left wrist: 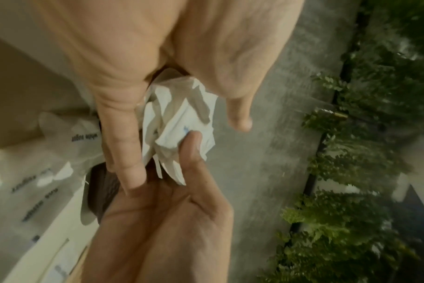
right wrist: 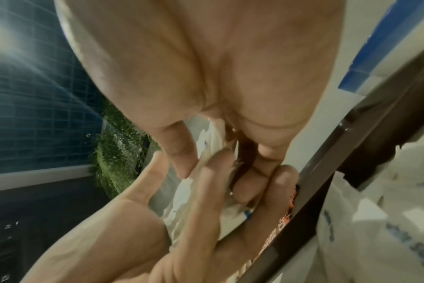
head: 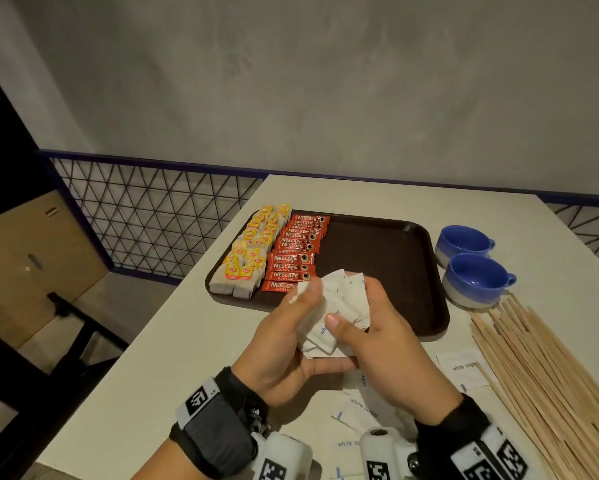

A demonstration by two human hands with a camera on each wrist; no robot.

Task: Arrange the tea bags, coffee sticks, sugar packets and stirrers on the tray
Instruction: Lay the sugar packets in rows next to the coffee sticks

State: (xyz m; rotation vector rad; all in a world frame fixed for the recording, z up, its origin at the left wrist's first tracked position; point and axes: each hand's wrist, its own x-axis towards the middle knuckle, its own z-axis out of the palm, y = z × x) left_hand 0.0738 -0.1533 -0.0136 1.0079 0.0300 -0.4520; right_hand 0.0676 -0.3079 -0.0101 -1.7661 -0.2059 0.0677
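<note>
Over the tray [head: 377,244]: we square a sugar packet bundle [head: 336,306] for placing.
Left hand [head: 291,344]: we grip the bundle.
Right hand [head: 377,351]: we pinch it, aligning edges.

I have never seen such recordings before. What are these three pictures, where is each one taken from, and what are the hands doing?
No machine here: a person wears three cameras. The head view looks down at a white table. On the dark brown plastic tray lie yellow-tagged tea bags and red coffee sticks. The left hand and right hand together hold a bundle of white paper sugar packets. The other two pictures come from the wrists, close on the fingers. Wooden stirrers and two blue cups wait beside the tray.
</note>
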